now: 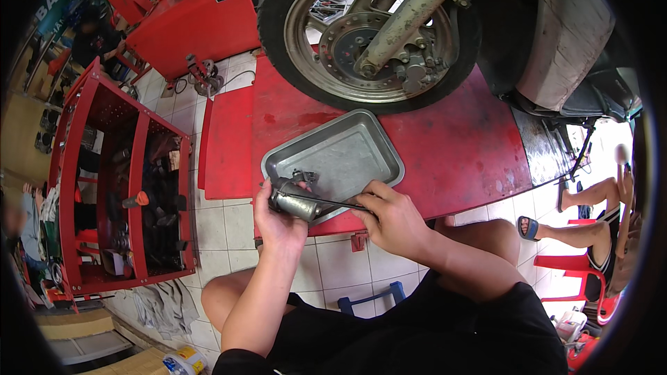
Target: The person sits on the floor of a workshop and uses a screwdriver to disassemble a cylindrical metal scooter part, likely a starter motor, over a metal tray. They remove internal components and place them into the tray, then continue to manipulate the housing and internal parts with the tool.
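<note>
Over the near left corner of a grey metal tray (351,142), my left hand (281,228) cradles a silver, cylindrical metal part (295,203) that looks like a small motor. Its far end is dark, with a bracket-like piece beside it, and my fingers cover some of it. My right hand (390,215) is closed around a thin dark rod (339,203) resembling a screwdriver shaft; any handle is hidden in the palm. The rod runs left across the part, and I cannot tell just where its tip touches. Beneath, the tray lies on a red platform (462,153).
A motorcycle's front wheel (274,35) stands on the platform beyond the tray. At left is a red shelf cart (137,173) holding tools. A red cabinet (198,35) stands behind. Another person's leg (580,235) shows at right. A blue stand (372,298) is below me.
</note>
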`<move>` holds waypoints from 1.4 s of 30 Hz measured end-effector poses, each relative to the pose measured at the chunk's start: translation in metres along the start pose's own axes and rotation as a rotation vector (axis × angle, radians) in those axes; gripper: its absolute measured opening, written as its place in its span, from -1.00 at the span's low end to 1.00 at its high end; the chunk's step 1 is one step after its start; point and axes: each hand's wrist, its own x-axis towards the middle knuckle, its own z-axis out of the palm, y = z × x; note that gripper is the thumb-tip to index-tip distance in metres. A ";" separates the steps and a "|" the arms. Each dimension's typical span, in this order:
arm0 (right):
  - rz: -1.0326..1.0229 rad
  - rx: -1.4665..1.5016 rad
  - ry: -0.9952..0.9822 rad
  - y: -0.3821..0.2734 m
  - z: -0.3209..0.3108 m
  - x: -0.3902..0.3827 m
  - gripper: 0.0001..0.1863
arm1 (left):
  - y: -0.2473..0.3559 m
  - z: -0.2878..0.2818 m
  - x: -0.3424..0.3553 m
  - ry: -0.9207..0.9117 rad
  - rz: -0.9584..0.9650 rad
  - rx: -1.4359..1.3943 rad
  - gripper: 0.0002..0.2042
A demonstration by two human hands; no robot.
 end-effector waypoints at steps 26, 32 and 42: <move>0.126 0.154 0.005 0.004 -0.001 -0.002 -0.84 | -0.004 0.002 -0.004 -0.029 0.055 0.065 -0.71; 0.353 0.428 -0.117 0.001 0.000 0.001 -0.80 | -0.004 0.004 -0.007 -0.061 0.063 0.077 -0.68; 0.458 0.434 -0.233 -0.005 -0.007 0.004 -0.73 | -0.001 0.003 -0.008 -0.074 0.073 0.062 -0.71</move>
